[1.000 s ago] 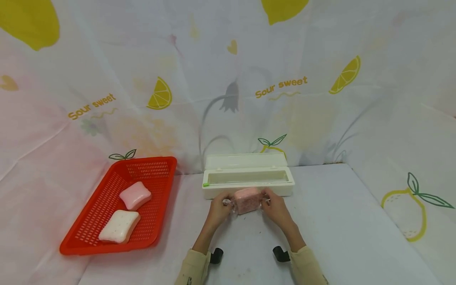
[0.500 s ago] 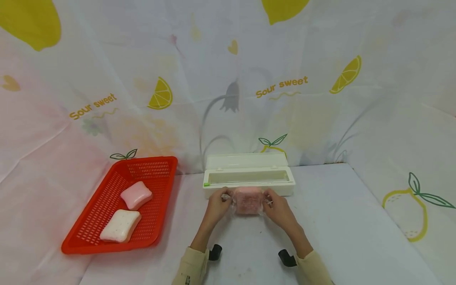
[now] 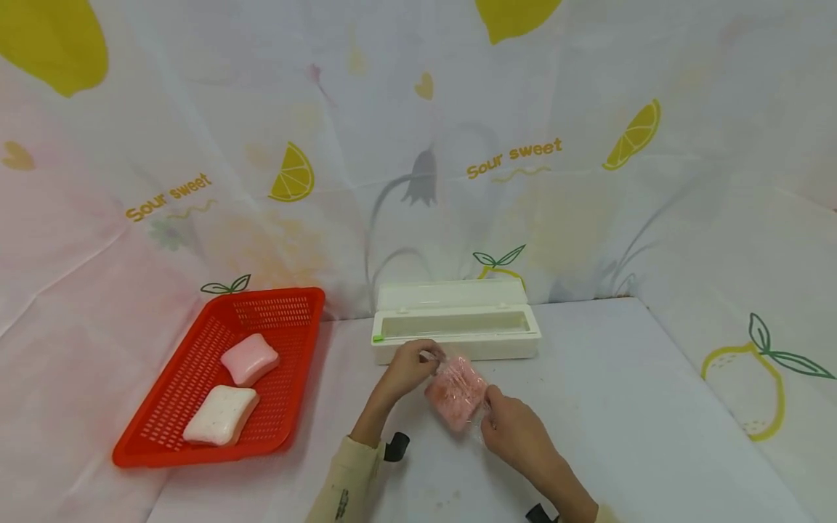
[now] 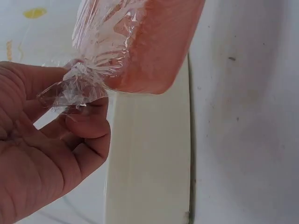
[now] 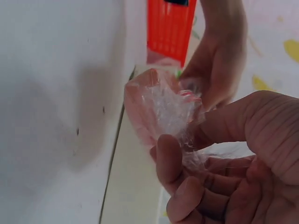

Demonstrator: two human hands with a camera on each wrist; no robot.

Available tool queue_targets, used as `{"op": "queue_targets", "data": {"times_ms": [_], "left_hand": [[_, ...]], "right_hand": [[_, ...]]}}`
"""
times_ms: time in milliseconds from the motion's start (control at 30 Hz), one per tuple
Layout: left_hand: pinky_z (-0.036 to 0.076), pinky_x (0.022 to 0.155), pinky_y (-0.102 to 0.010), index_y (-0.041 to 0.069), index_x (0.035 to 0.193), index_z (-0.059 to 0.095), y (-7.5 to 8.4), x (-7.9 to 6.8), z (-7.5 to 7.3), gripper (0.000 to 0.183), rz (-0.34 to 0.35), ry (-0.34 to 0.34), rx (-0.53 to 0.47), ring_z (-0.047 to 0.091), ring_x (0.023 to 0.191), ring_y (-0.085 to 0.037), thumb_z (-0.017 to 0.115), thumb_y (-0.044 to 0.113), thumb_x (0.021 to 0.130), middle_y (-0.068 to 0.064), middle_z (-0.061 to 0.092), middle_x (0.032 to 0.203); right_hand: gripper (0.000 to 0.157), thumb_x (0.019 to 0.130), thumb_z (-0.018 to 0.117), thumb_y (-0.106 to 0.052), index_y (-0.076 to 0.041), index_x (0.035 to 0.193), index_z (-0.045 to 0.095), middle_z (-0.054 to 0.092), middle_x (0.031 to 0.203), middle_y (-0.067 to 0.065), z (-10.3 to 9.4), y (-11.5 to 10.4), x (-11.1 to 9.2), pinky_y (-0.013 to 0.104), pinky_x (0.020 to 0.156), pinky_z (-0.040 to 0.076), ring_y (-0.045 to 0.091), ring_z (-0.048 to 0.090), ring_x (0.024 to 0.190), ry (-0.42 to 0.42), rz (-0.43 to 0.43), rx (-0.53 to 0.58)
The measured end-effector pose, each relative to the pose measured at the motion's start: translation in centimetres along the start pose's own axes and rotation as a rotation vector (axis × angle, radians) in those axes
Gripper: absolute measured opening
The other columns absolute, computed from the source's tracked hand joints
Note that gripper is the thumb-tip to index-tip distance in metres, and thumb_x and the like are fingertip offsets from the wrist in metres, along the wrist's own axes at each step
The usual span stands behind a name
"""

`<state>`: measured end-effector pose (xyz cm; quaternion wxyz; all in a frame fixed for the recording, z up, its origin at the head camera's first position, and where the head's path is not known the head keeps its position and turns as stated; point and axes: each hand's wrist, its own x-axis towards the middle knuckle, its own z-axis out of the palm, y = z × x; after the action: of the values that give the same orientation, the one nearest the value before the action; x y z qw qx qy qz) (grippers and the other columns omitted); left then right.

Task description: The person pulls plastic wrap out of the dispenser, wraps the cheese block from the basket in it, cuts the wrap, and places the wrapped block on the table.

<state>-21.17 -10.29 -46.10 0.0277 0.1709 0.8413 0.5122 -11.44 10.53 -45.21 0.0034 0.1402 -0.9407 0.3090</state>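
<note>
A pink soap bar (image 3: 455, 396) wrapped in clear plastic film hangs tilted between my two hands, in front of the white box. Its film is gathered into a twist at each end. My left hand (image 3: 410, 369) pinches the upper left twist (image 4: 79, 86) between thumb and fingers. Lower on the right, my right hand (image 3: 519, 430) holds the other end of the film (image 5: 189, 154) with curled fingers. In the left wrist view, the soap (image 4: 163, 42) shows smooth under tight, shiny creases of film.
Behind the hands stands a long white film dispenser box (image 3: 458, 349) with its lid (image 3: 451, 293) raised. At left, a red plastic basket (image 3: 294, 385) holds a pink soap bar (image 3: 250, 359) and a white one (image 3: 221, 415). A printed cloth backdrop (image 3: 575, 232) rises behind the table.
The wrapped soap has turned from level to tilted and come nearer. My right hand has moved down toward the front; my left hand has shifted slightly up and right.
</note>
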Motion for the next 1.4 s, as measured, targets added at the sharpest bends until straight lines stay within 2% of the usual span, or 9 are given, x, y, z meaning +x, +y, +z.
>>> {"op": "queue_targets", "data": {"times_ms": [233,333,500,667,800,933,1067,1267,1400], "left_hand": [[0.049,0.062,-0.025,0.005,0.085,0.071,0.1,0.5,1.3,0.017,-0.007,-0.177,0.119,0.058,0.075,-0.011,0.058,-0.006,0.086,0.000,0.065,0.085],[0.046,0.062,-0.025,0.007,0.082,0.071,0.4,0.6,2.1,0.016,-0.006,-0.229,0.194,0.055,0.073,-0.010,0.060,-0.004,0.084,0.003,0.064,0.081],[0.044,0.061,-0.023,0.006,0.080,0.073,0.6,0.7,3.3,0.015,-0.010,-0.287,0.225,0.052,0.068,-0.006,0.062,-0.005,0.081,0.004,0.066,0.077],[0.046,0.066,-0.023,0.005,0.092,0.075,0.4,0.5,4.1,0.018,-0.008,-0.342,0.212,0.056,0.074,-0.006,0.061,-0.004,0.085,0.002,0.070,0.086],[0.050,0.079,-0.027,0.005,0.109,0.072,0.6,-0.1,3.8,0.024,0.036,-0.362,0.257,0.062,0.095,-0.014,0.060,0.000,0.089,-0.001,0.070,0.105],[0.048,0.093,-0.038,0.006,0.122,0.066,1.2,-1.4,3.0,0.029,0.114,-0.281,0.352,0.057,0.116,-0.024,0.060,0.006,0.094,-0.006,0.063,0.124],[0.048,0.093,-0.039,0.005,0.121,0.065,1.9,-3.3,1.8,0.028,0.173,-0.204,0.425,0.057,0.114,-0.025,0.062,0.005,0.093,-0.006,0.062,0.122],[0.051,0.080,-0.028,0.008,0.111,0.068,2.6,-6.7,0.3,0.025,0.147,-0.268,0.493,0.061,0.095,-0.017,0.066,-0.003,0.088,-0.001,0.063,0.108],[0.050,0.078,-0.025,0.014,0.108,0.067,2.5,-8.9,0.2,0.037,0.160,-0.321,0.579,0.058,0.091,-0.010,0.071,-0.008,0.079,0.004,0.061,0.103]], "right_hand": [[0.016,0.078,0.061,0.003,-0.009,0.077,0.050,0.040,0.057,-0.006,0.9,-1.5,-2.3,0.023,0.042,0.026,0.005,0.033,0.048,-0.085,-0.036,-0.002],[0.021,0.076,0.061,0.003,-0.011,0.070,0.047,0.037,0.055,-0.007,1.4,-1.6,-3.0,0.022,0.042,0.025,0.005,0.031,0.048,-0.129,-0.048,0.034],[0.024,0.072,0.059,0.001,-0.013,0.061,0.043,0.036,0.052,-0.009,2.2,-1.4,-3.6,0.022,0.041,0.023,0.004,0.030,0.046,-0.178,-0.049,0.085],[0.022,0.071,0.060,-0.004,-0.015,0.060,0.044,0.036,0.052,-0.010,2.8,-1.0,-3.6,0.023,0.042,0.023,0.005,0.030,0.046,-0.222,-0.045,0.089],[0.022,0.073,0.061,-0.006,-0.016,0.061,0.045,0.035,0.053,-0.011,2.9,-0.7,-3.6,0.023,0.043,0.023,0.004,0.030,0.047,-0.236,-0.058,0.102],[0.029,0.083,0.064,-0.011,-0.017,0.062,0.045,0.034,0.054,-0.013,2.7,-0.5,-3.7,0.023,0.043,0.025,0.002,0.030,0.049,-0.215,-0.085,0.097],[0.031,0.091,0.067,-0.021,-0.018,0.065,0.051,0.039,0.055,-0.013,2.1,-0.5,-3.8,0.024,0.045,0.030,0.002,0.034,0.050,-0.223,-0.080,0.085],[0.017,0.093,0.065,-0.014,-0.015,0.076,0.060,0.046,0.062,-0.012,1.1,-0.4,-3.8,0.026,0.050,0.036,0.004,0.039,0.055,-0.200,-0.072,0.019],[0.009,0.091,0.066,-0.008,-0.014,0.086,0.063,0.051,0.070,-0.013,0.7,-0.2,-3.8,0.027,0.055,0.040,0.003,0.041,0.061,-0.135,-0.121,-0.036]]}}
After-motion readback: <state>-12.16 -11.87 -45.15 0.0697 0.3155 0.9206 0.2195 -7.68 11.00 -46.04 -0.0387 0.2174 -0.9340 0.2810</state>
